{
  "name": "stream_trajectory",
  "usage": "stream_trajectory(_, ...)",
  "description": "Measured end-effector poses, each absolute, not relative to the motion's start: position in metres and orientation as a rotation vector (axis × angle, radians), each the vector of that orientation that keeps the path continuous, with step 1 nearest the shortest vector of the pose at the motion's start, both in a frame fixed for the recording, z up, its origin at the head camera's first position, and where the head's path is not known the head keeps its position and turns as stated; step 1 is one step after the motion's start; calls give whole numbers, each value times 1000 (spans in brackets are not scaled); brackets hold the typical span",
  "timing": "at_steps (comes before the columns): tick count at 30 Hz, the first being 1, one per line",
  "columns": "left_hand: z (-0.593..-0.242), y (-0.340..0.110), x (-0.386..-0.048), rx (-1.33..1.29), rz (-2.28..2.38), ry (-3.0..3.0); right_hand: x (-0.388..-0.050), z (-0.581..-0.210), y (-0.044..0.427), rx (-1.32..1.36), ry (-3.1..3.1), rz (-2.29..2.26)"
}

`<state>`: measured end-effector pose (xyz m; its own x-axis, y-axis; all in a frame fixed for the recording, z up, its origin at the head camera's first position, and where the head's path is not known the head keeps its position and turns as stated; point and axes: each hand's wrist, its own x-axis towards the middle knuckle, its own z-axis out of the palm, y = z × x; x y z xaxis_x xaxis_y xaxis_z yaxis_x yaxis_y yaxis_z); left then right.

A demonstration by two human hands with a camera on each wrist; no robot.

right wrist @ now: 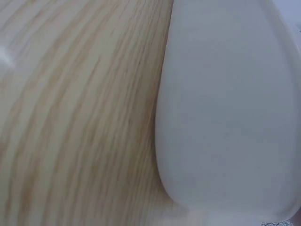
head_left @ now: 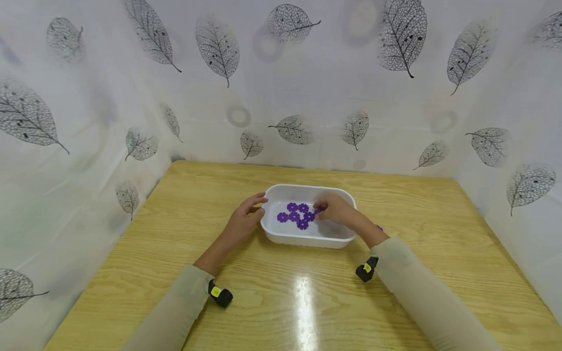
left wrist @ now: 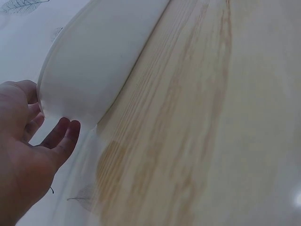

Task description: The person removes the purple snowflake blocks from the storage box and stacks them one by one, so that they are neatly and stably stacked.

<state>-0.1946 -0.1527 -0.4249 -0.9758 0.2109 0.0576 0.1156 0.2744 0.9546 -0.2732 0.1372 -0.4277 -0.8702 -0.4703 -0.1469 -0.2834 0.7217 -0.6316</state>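
In the head view a white tub [head_left: 307,240] holds several purple flower-shaped pieces [head_left: 293,216], lying flat in a cluster. The right hand [head_left: 335,209] reaches inside the tub over its right part and pinches a purple piece [head_left: 322,209] beside the cluster. At the tub's left end, the fingers of the left hand [head_left: 246,218] touch the rim. The left wrist view has the left hand [left wrist: 35,146] with its fingertips against the tub's wall [left wrist: 89,61]. Mostly the tub's outer side [right wrist: 225,103] fills the right wrist view.
Another purple piece [head_left: 379,228] lies on the wooden table [head_left: 210,185] right of the tub, partly hidden behind the right forearm. White cloth with a leaf print [head_left: 307,87] stands behind the table and along both sides.
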Motion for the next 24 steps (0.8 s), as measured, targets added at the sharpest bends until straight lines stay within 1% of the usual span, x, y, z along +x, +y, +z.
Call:
stream_trajectory(9,-424,-153,-194,312,1817,2435,-273,-427,135,-593,2671,-791)
stream_trajectory(24,-423,-152,-194,300,1780,2453,-273,-427,136,-590,2631,-832)
